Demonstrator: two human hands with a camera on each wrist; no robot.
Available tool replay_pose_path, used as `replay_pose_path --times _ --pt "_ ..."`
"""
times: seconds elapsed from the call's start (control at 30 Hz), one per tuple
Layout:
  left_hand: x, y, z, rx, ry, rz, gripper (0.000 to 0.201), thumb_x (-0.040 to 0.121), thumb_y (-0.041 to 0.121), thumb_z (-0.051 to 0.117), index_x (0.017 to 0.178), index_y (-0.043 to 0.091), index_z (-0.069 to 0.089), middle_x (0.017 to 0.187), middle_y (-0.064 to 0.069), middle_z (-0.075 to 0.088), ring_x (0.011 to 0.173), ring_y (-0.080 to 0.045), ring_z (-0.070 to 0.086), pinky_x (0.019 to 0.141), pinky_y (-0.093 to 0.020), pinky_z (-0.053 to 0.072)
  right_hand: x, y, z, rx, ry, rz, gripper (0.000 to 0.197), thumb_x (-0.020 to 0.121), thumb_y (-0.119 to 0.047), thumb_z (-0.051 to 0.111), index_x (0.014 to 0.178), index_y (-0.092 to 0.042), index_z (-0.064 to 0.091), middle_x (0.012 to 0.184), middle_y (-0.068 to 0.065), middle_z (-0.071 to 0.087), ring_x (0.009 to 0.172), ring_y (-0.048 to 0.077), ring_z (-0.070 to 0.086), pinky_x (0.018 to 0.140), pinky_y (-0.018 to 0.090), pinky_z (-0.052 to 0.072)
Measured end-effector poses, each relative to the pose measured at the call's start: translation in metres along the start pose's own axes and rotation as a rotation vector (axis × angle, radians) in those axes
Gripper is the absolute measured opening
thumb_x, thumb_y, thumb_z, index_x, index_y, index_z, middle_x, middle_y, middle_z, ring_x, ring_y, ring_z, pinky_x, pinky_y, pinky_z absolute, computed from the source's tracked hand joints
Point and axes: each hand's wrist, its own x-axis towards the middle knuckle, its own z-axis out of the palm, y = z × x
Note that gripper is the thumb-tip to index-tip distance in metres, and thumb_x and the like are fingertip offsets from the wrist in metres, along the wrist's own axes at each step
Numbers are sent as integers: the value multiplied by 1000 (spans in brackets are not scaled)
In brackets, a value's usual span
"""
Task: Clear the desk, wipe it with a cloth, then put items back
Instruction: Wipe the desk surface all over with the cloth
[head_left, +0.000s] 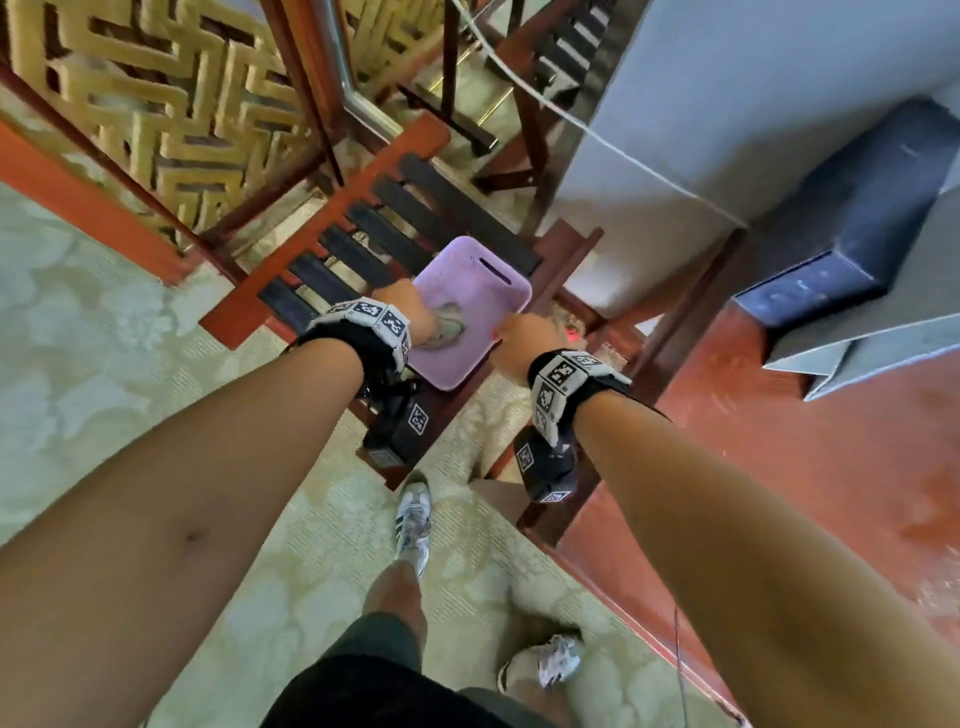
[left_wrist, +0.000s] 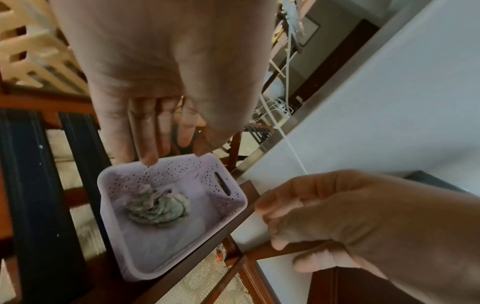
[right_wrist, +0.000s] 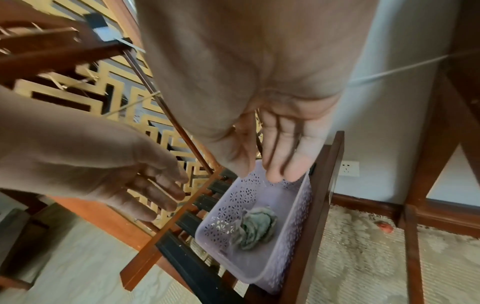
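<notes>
A lilac perforated basket (head_left: 470, 275) sits on a slatted wooden seat (head_left: 363, 228). A crumpled grey-green cloth (head_left: 444, 328) lies on its floor. My left hand (head_left: 410, 312) hovers over the basket's left side with straight fingers and holds nothing. In the left wrist view its fingertips (left_wrist: 148, 157) hang just above the basket's far rim (left_wrist: 166, 162), over the cloth (left_wrist: 158, 205). My right hand (head_left: 519, 338) hovers at the basket's right edge, empty. Its fingers (right_wrist: 278, 162) point down at the basket wall (right_wrist: 296, 222) and the cloth (right_wrist: 255, 230).
The red-brown desk top (head_left: 831, 467) runs along the right, with a dark blue-grey block (head_left: 831, 249) beyond it. A white cable (head_left: 571, 119) crosses the grey wall. A gold lattice screen (head_left: 156, 104) stands left. Pale carpet (head_left: 130, 364) lies below, with a small red object (right_wrist: 385, 226) on it.
</notes>
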Motion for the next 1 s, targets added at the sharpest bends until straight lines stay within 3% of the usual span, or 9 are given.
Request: replay_pose_path --times 0.1,0.23,0.37,0.43,0.53,0.63,0.83,0.9,1.0 --pt "35 -7 19 -55 16 -7 36 93 27 53 118 1 53 117 -22 60 105 -39 58 74 -36 42 35 2 14 65 8 71 30 95 -14 43 112 -10 68 113 11 68 105 33 62 80 30 45" --pt "75 -8 39 -116 65 20 41 92 16 52 128 1 43 125 -23 52 111 -41 53 83 -40 43 67 7 43 156 -26 128 32 92 -12 45 114 -11 67 118 13 66 108 33 61 87 34 50" --pt "102 1 45 9 11 111 28 93 14 48 113 -3 58 103 -20 59 92 -35 56 71 -34 39 80 14 61 297 -37 198 38 88 -6 44 117 -14 67 125 13 61 111 32 58 92 34 47" --pt "120 6 53 31 -62 114 30 98 16 43 116 -1 60 111 -19 61 105 -34 57 87 -34 43 85 23 61 361 10 223 37 87 -3 45 113 -12 69 122 13 61 108 32 60 92 35 49" --pt "141 8 71 85 -134 139 33 101 19 36 118 2 59 125 -19 58 119 -33 50 109 -39 30 93 39 57 426 99 262 33 83 2 47 106 -6 70 114 15 65 104 33 61 92 39 50" --pt "148 0 93 376 -151 186 25 93 23 46 107 10 62 121 -13 59 110 -33 55 99 -40 40 98 53 57 478 138 315 36 82 3 47 109 -9 67 115 12 62 105 30 59 89 34 47" --pt "142 4 101 334 -147 111 14 86 19 54 81 7 60 91 -14 65 80 -32 59 73 -36 53 90 64 72 542 95 345 40 82 2 50 116 -14 64 123 7 55 111 25 55 86 28 44" --pt "137 13 91 255 -98 144 18 85 18 53 82 4 64 82 -12 61 73 -31 56 70 -36 50 86 62 69 549 102 335 41 82 1 51 117 -14 62 123 7 55 111 25 55 82 26 42" --pt "114 39 69 -347 -257 244 10 82 14 58 72 12 59 74 -20 56 61 -9 54 65 -18 42 78 56 53 576 180 301 42 84 -3 53 124 -14 57 125 7 55 113 25 55 89 29 45"
